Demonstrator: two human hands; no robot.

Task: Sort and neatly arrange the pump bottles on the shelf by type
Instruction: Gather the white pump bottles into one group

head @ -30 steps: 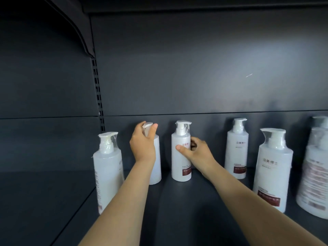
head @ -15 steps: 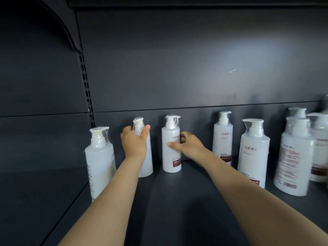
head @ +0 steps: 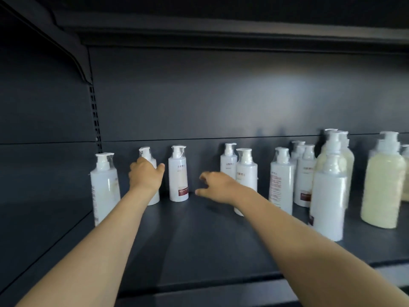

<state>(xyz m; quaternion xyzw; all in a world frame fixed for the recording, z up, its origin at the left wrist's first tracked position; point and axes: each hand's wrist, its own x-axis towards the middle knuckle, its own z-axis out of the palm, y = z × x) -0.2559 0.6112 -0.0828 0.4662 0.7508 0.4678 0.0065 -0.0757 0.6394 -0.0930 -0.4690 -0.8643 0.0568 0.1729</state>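
A dark grey metal shelf (head: 199, 251) with a matching back panel (head: 221, 96) carries white pump bottles along its rear edge. The left hand (head: 146, 175) wraps a slim bottle (head: 146, 152) near the left end. The right hand (head: 218, 185) hovers spread, empty, beside an upright labelled bottle (head: 178, 173). Cream-coloured bottles (head: 384, 185) stand toward the right end.

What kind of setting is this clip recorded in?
Probably a shop aisle or stockroom: a dark metal shelf with a slotted upright and back panel, stocked with many sealed white pump bottles and cream-filled bottles.
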